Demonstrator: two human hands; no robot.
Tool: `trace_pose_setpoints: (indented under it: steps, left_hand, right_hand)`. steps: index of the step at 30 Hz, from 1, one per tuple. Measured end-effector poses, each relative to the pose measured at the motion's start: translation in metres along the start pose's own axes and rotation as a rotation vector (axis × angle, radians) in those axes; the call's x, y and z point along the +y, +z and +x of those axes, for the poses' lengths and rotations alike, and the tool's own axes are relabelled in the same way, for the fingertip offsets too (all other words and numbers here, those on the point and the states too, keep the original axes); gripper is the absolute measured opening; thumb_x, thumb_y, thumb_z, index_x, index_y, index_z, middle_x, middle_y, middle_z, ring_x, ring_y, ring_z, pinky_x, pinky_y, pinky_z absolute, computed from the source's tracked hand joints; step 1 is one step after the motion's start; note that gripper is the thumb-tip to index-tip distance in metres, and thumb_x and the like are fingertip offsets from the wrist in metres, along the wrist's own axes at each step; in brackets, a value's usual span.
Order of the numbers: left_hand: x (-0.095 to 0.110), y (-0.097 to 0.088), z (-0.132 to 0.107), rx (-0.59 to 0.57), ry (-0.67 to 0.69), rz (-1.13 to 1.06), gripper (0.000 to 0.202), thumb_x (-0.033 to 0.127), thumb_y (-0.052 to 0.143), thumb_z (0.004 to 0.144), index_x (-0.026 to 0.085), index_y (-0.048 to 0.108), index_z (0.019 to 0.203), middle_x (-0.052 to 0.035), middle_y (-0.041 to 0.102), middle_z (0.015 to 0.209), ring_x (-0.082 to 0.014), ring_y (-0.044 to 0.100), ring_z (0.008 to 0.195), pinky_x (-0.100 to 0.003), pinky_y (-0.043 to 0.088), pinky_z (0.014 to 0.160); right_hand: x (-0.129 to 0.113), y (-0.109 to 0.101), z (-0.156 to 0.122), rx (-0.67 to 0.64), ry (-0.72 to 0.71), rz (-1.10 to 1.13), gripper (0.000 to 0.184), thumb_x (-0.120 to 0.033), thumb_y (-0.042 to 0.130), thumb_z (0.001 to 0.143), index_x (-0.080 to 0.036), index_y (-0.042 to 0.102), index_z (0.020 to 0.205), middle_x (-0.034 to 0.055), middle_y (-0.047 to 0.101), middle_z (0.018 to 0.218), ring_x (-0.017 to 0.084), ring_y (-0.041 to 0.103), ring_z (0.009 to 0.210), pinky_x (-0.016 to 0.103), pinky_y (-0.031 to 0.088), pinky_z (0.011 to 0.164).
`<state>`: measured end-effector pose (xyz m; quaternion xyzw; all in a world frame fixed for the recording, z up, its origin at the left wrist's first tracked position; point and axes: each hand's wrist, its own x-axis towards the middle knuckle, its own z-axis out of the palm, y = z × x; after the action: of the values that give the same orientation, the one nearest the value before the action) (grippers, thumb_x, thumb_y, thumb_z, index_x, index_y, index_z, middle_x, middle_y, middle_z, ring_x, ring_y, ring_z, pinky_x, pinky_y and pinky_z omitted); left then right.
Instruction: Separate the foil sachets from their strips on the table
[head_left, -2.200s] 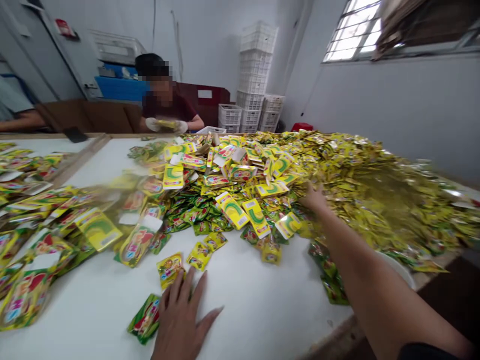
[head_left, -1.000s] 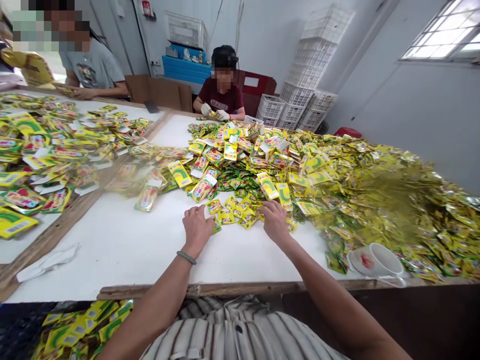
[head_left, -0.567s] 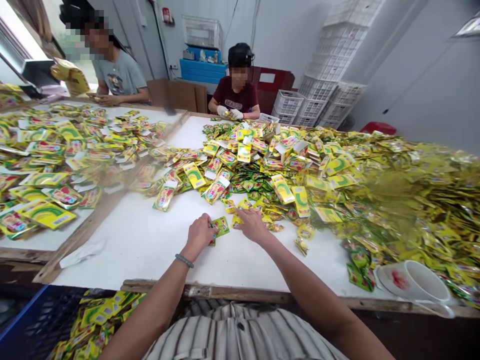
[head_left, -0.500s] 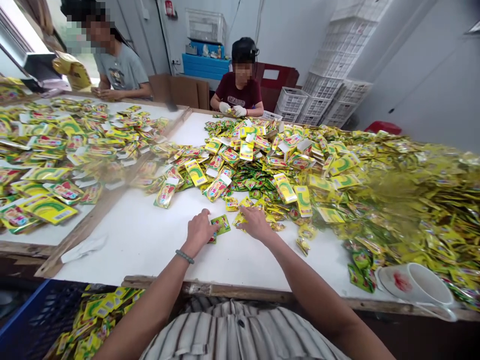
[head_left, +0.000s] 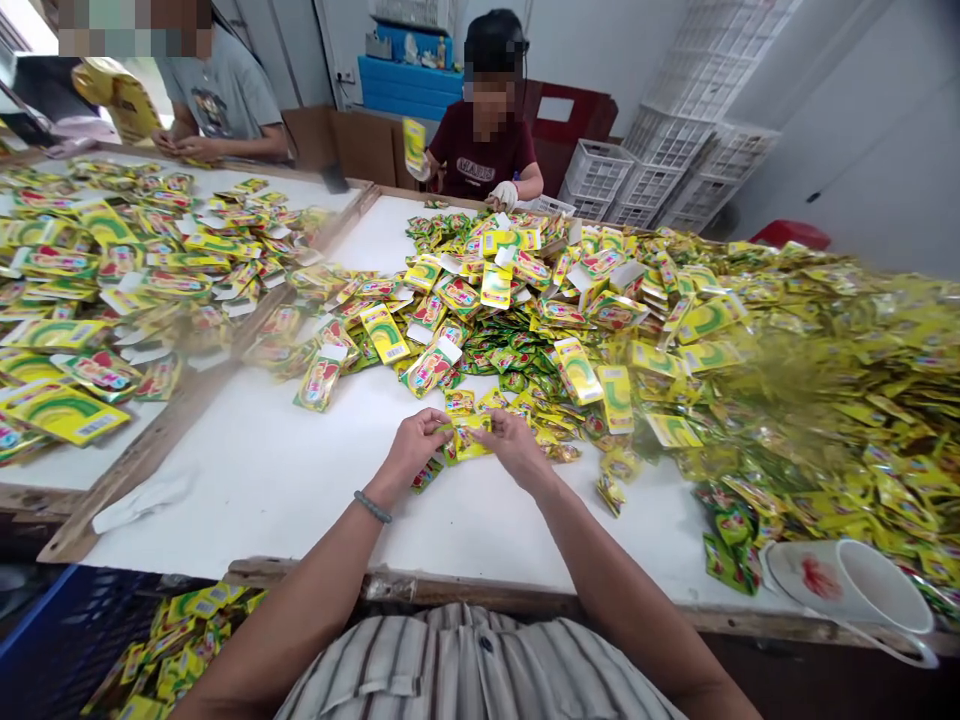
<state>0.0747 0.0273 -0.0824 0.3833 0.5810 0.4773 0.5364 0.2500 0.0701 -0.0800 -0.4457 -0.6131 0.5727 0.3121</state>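
Between my two hands is a small yellow sachet (head_left: 472,440), pinched at its right edge by my right hand (head_left: 517,448). My left hand (head_left: 416,448) has its fingers closed at the sachet's left edge. Beneath the left fingers, a green sachet (head_left: 427,476) lies on the white tabletop (head_left: 300,480), partly hidden. Just beyond my hands spreads a heap of loose yellow sachets (head_left: 536,415) and green sachets (head_left: 504,350). Flat yellow printed boxes (head_left: 384,333), some with white flaps raised, lie on top of the heap.
A white mug (head_left: 847,585) stands at the right front edge. At lower left a blue crate (head_left: 45,630) holds filled packs. A wooden strip (head_left: 165,440) divides the table. Across it, a gloved co-worker (head_left: 484,150) holds a yellow box; another person (head_left: 225,110) sits far left.
My right hand has lifted a yellow sachet from the pile and brought it to my left hand, whose fingers have closed at it. The co-worker opposite has raised a yellow box.
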Motion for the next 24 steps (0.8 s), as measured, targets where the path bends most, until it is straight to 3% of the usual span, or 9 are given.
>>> trace_pose_setpoints:
  steps: [5, 8, 10, 14, 17, 19, 21, 24]
  left_hand:
    - [0.005, 0.0, -0.005, -0.101, -0.077, -0.243, 0.035, 0.045, 0.076, 0.066, 0.015, 0.064, 0.081, -0.0004, 0.066, 0.068, -0.0113, 0.06, 0.06, -0.024, 0.046, 0.061]
    - [0.005, 0.0, -0.006, -0.115, -0.092, -0.192, 0.043, 0.042, 0.082, 0.059, 0.015, 0.066, 0.087, -0.001, 0.068, 0.072, -0.0126, 0.062, 0.063, -0.025, 0.047, 0.064]
    - [0.005, 0.001, -0.006, -0.089, -0.097, -0.148, 0.048, 0.039, 0.086, 0.053, 0.015, 0.066, 0.089, -0.0009, 0.068, 0.071, -0.0148, 0.063, 0.065, -0.027, 0.049, 0.065]
    - [0.005, 0.002, -0.005, -0.108, -0.073, -0.016, 0.041, 0.038, 0.083, 0.056, 0.014, 0.066, 0.085, -0.0002, 0.067, 0.068, -0.0133, 0.059, 0.059, -0.025, 0.046, 0.06]
    - [0.008, 0.003, -0.003, -0.127, -0.062, 0.088, 0.036, 0.033, 0.082, 0.057, 0.015, 0.066, 0.083, 0.0002, 0.067, 0.068, -0.011, 0.055, 0.054, -0.023, 0.042, 0.054]
    - [0.013, 0.004, -0.002, -0.152, -0.061, 0.089, 0.035, 0.032, 0.082, 0.057, 0.015, 0.064, 0.082, 0.0006, 0.067, 0.069, -0.0102, 0.053, 0.052, -0.022, 0.041, 0.052]
    - [0.02, 0.007, 0.0, -0.188, -0.052, 0.069, 0.034, 0.032, 0.081, 0.058, 0.016, 0.064, 0.082, 0.0008, 0.067, 0.07, -0.0102, 0.054, 0.053, -0.022, 0.041, 0.053]
    - [0.033, 0.011, 0.008, -0.248, 0.005, 0.096, 0.032, 0.037, 0.079, 0.061, 0.015, 0.064, 0.08, -0.0013, 0.067, 0.072, -0.0135, 0.059, 0.063, -0.025, 0.046, 0.061]
  right_hand:
    - [0.007, 0.014, 0.008, -0.02, 0.031, 0.008, 0.033, -0.046, 0.069, 0.069, -0.019, 0.062, 0.087, -0.0026, 0.056, 0.066, 0.013, 0.048, 0.062, 0.025, 0.037, 0.056]
    - [0.008, 0.015, 0.004, 0.013, 0.035, -0.021, 0.033, -0.043, 0.068, 0.07, -0.018, 0.063, 0.09, -0.0043, 0.05, 0.063, 0.012, 0.043, 0.057, 0.024, 0.033, 0.054]
    - [0.006, 0.013, 0.0, 0.026, 0.037, 0.029, 0.036, -0.042, 0.068, 0.07, -0.017, 0.062, 0.095, -0.0026, 0.054, 0.068, 0.013, 0.047, 0.062, 0.025, 0.037, 0.057]
    - [-0.002, 0.007, -0.006, -0.054, 0.047, 0.084, 0.043, -0.044, 0.069, 0.073, -0.018, 0.062, 0.107, 0.001, 0.06, 0.081, 0.014, 0.052, 0.07, 0.026, 0.04, 0.062]
    - [-0.006, 0.003, -0.007, -0.125, 0.101, 0.005, 0.041, -0.044, 0.075, 0.069, -0.019, 0.068, 0.1, -0.0046, 0.049, 0.059, 0.011, 0.043, 0.055, 0.024, 0.033, 0.052]
    - [-0.006, 0.0, -0.006, -0.083, 0.138, 0.009, 0.049, -0.042, 0.079, 0.065, -0.019, 0.067, 0.107, -0.0083, 0.039, 0.051, 0.01, 0.036, 0.048, 0.023, 0.027, 0.047]
    - [-0.006, -0.003, -0.005, -0.063, 0.156, 0.092, 0.061, -0.042, 0.08, 0.064, -0.02, 0.063, 0.118, -0.0083, 0.044, 0.052, 0.01, 0.039, 0.048, 0.023, 0.028, 0.046]
    - [-0.006, -0.008, -0.003, -0.124, 0.126, 0.243, 0.05, -0.043, 0.079, 0.065, -0.017, 0.069, 0.107, -0.0008, 0.063, 0.07, 0.014, 0.054, 0.062, 0.026, 0.041, 0.057]
